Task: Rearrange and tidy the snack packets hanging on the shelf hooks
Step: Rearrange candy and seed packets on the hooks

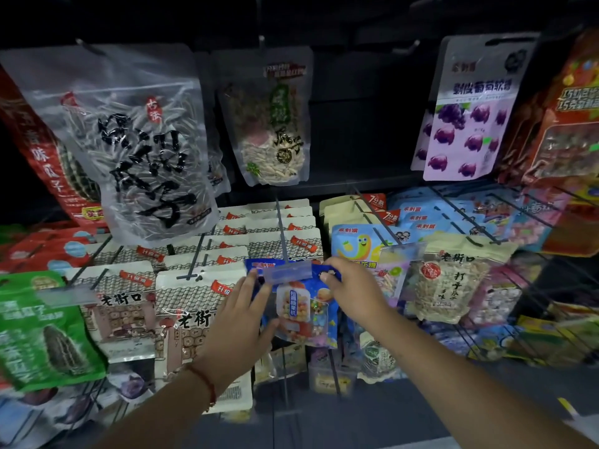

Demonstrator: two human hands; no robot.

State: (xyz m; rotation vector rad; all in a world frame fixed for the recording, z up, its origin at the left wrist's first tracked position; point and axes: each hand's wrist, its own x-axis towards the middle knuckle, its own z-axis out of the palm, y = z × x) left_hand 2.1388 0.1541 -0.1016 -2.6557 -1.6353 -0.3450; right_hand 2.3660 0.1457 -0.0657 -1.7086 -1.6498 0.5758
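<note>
Gripping the glossy blue plastic snack packet (306, 314) by both top corners, left hand (238, 322) and right hand (351, 294) fingers clamped, squaring it on its grey metal hook (281, 228).

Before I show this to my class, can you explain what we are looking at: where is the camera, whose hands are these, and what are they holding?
There is one picture, taken by a camera worn on a person's head, looking down at a dim shop shelf. No machine is involved. Snack packets hang on dark metal hooks. The left hand, with a red thread bracelet on its wrist, and the right hand both grip a blue plastic sweet packet at the front of a hook. Beside it hang white packets with a roof-tile pattern.
</note>
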